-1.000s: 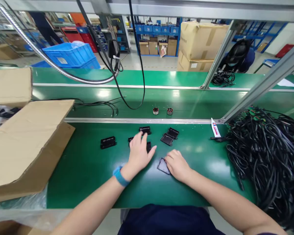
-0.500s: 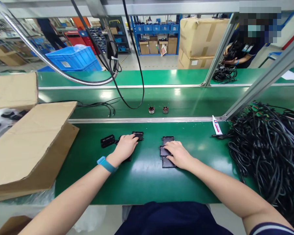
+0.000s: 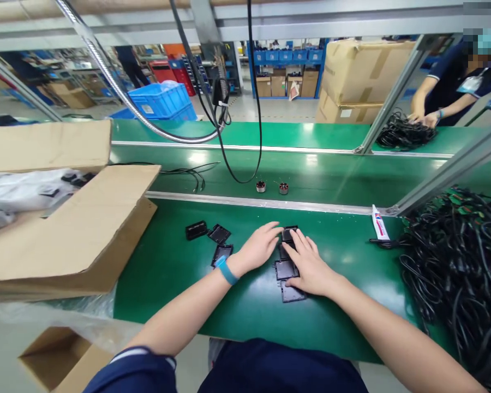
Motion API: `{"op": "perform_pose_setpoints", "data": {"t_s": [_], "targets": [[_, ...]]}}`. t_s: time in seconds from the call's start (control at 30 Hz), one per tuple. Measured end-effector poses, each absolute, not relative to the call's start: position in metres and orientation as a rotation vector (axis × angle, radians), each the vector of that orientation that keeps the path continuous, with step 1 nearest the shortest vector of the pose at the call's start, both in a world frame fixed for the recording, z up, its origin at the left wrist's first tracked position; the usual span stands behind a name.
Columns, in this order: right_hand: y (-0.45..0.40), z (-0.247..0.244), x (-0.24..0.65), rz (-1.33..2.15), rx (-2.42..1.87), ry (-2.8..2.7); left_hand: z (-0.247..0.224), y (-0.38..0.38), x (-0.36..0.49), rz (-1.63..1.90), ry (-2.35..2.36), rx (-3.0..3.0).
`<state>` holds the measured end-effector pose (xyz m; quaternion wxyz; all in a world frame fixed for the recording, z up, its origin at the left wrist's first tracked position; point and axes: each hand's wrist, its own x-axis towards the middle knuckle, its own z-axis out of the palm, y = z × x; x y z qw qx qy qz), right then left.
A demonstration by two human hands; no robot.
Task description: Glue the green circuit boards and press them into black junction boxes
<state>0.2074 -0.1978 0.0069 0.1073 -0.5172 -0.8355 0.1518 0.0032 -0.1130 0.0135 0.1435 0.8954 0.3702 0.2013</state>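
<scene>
Several shallow black plastic case halves (image 3: 285, 269) lie in a column on the green bench, their hollow sides up. My right hand (image 3: 313, 267) rests over the column's right side with fingers spread, partly hiding the pieces. My left hand (image 3: 258, 248), wearing a blue wristband, reaches in from the left. Its fingers are stretched out and their tips are at the left edge of the top case half (image 3: 289, 234); whether they touch it is hard to tell. Left of that hand lie three more black case pieces, among them a tilted one (image 3: 219, 234) and one partly behind the wrist (image 3: 221, 253).
A large pile of black cables (image 3: 454, 284) covers the right side, with a white tube (image 3: 379, 222) beside it. An open cardboard box (image 3: 118, 234) stands left. Two small round metal parts (image 3: 261, 187) sit beyond the metal rail (image 3: 245, 202). A co-worker handles cables across the bench.
My left hand has moved right to the column, together with a case half now at its top. The column is longer and my right hand is still over it. The view has shifted left.
</scene>
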Motion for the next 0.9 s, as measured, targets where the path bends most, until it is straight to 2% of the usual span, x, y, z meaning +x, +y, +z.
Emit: {"op": "perform_pose_setpoints", "data": {"t_s": [0.07, 0.2, 0.37, 0.47, 0.6, 0.7, 0.8, 0.9], "targets": [[-0.191, 0.005, 0.207, 0.552, -1.543, -2.478, 0.016, -0.135, -0.03, 0.722, 1.345, 2.61], [-0.194, 0.002, 0.202, 0.527, -1.526, -2.445, -0.006, -0.174, -0.094, 0.466, 1.786, 2.722], [-0.212, 0.006, 0.198, 0.454, -1.481, -2.419, -0.049, -0.173, -0.118, 0.489, 1.232, 2.899], [-0.214, 0.007, 0.2, 0.446, -1.421, -2.456, -0.056, -0.128, -0.094, 0.569, 1.004, 2.846], [-0.219, 0.009, 0.202, 0.423, -1.435, -2.473, -0.044, -0.053, -0.03, 0.619, 0.997, 2.617], [-0.229, 0.027, 0.218, 0.267, -1.49, -2.4, -0.032, -0.027, 0.018, 0.606, 0.97, 2.45], [-0.236, 0.067, 0.279, 0.033, -1.671, -2.182, -0.027, -0.028, 0.047, 0.613, 0.928, 2.401], [-0.231, 0.114, 0.382, -0.224, -2.129, -1.683, -0.029, -0.04, 0.051, 0.618, 0.858, 2.398]]}}
